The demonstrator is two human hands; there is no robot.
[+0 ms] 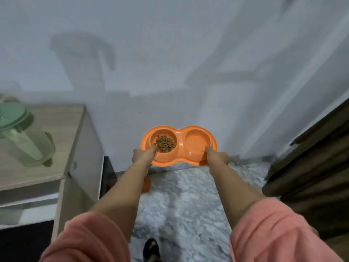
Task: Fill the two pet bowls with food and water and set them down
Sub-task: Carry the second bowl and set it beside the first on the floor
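Observation:
An orange double pet bowl (180, 143) is held out in front of me, above the marble floor and close to the white wall. Its left cup holds brown kibble (164, 143). Its right cup (196, 141) looks to hold clear water. My left hand (144, 155) grips the bowl's near left rim, thumb on the edge beside the kibble. My right hand (215, 156) grips the near right rim, thumb over the edge of the water cup. Both arms are stretched forward.
A light wooden cabinet (62, 140) stands at the left with a clear jug with a green lid (22, 135) on top. A dark curtain (317, 167) hangs at the right. An orange object (147, 184) lies on the floor under my left arm. My foot (151, 249) shows below.

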